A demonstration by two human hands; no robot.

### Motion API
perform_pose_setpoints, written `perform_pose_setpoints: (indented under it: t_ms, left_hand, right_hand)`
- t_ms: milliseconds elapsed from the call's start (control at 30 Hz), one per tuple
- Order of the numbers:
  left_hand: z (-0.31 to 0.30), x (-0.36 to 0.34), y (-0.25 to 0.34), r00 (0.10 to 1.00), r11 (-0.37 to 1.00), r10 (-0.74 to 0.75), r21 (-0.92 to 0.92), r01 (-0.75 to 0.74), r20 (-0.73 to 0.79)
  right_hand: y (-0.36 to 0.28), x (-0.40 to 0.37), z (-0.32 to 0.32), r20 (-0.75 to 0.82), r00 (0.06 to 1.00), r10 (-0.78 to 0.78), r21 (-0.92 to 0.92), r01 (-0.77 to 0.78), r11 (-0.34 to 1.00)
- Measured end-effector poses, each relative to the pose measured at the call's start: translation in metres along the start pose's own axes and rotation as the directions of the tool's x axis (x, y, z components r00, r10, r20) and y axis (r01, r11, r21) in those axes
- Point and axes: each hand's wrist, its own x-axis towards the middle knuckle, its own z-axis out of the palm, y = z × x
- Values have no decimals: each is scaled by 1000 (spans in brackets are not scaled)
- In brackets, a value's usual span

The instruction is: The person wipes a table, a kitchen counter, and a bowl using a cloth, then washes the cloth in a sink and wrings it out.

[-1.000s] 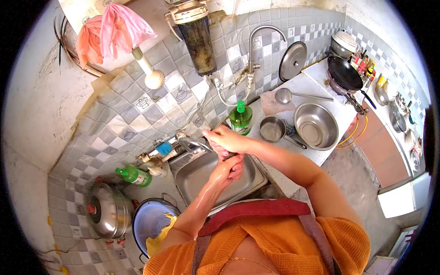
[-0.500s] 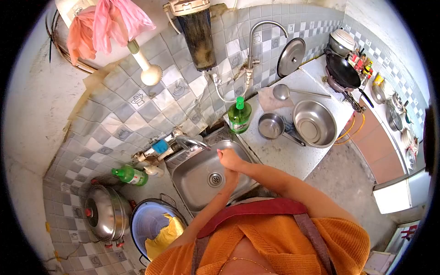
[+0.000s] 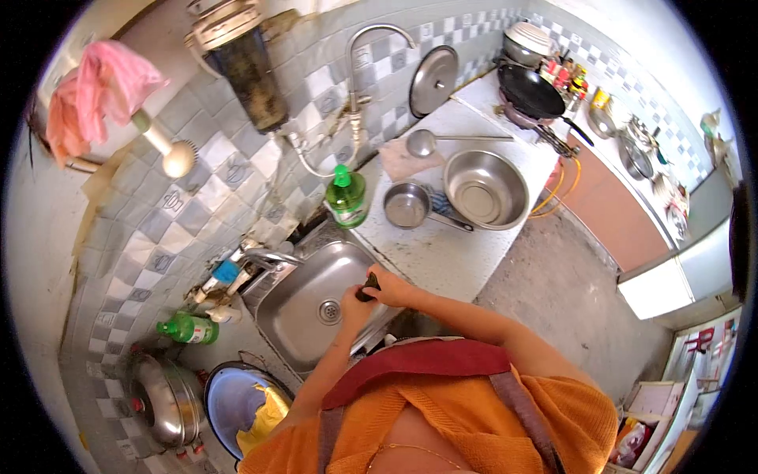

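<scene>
My left hand [image 3: 355, 308] and my right hand [image 3: 390, 289] meet over the right side of the steel sink [image 3: 288, 316]. Both close on a small dark object [image 3: 367, 289], blackish green and partly covered by fingers; its kind cannot be made out. To the left of my hands, the chrome faucet [image 3: 272, 257] reaches over the basin. Below them, the drain [image 3: 329, 311] shows in the sink floor.
Right of the sink, the white counter [image 3: 418, 257] bears a green bottle [image 3: 346, 201], a saucepan [image 3: 406, 205], a ladle [image 3: 422, 143] and a steel basin [image 3: 487, 189]. Leftward are another green bottle [image 3: 188, 328], a lidded pot [image 3: 162, 399] and a blue-lined tub [image 3: 223, 399].
The small dark object now shows between my hands, which were clasped together earlier. They have come lower and nearer my body. The camera view has shifted right, so the counter things appear further left.
</scene>
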Motion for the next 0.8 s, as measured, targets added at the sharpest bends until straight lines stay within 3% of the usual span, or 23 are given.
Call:
perform_pose_setpoints:
  t_ms: [67, 100, 133, 200, 267, 333, 400, 467, 500, 567, 633, 700, 800]
  left_hand:
    - [-8, -8, 33, 992, 960, -28, -273, 61, 124]
    - [-14, -8, 58, 932, 799, -177, -507, 324, 317]
    - [-15, -9, 76, 932, 803, -171, -503, 320, 320]
    - [-13, -9, 105, 833, 521, -127, -678, 519, 539]
    - [5, -7, 127, 778, 466, -35, -678, 568, 627]
    - [31, -6, 162, 651, 359, 100, -638, 682, 752]
    - [69, -5, 184, 612, 549, 182, -596, 586, 770]
    - [99, -10, 234, 646, 723, 284, -601, 341, 709]
    - [117, -13, 259, 632, 726, 290, -595, 343, 718]
    - [154, -23, 304, 587, 777, 441, -616, 128, 679]
    - [192, -30, 340, 502, 790, 476, -602, 116, 722]
    - [221, -41, 377, 414, 773, 553, -631, 70, 723]
    - [255, -64, 427, 292, 722, 614, -671, 169, 733]
  right_hand:
    - [18, -17, -23, 79, 997, -20, 98, 12, 995]
    - [18, -33, -42, 45, 998, -35, 134, 29, 991]
    - [25, -48, -59, 36, 999, -34, 137, 29, 990]
    - [38, -77, -92, -67, 970, -233, 307, 243, 920]
    - [30, -118, -134, -44, 984, -174, 388, 178, 905]
    - [37, -156, -168, -152, 977, -151, 284, 190, 940]
    - [64, -190, -187, -238, 960, -146, 265, 208, 942]
    - [77, -232, -211, -397, 918, 20, 287, 103, 952]
    - [81, -254, -225, -377, 921, 100, 348, 41, 937]
    - [98, -294, -242, -402, 907, 122, 337, 23, 941]
    - [119, -335, -255, -426, 893, 146, 328, 2, 945]
    - [140, -374, -271, -541, 809, 229, 341, -38, 939]
    - [144, -432, -300, -585, 706, 399, 471, -105, 876]
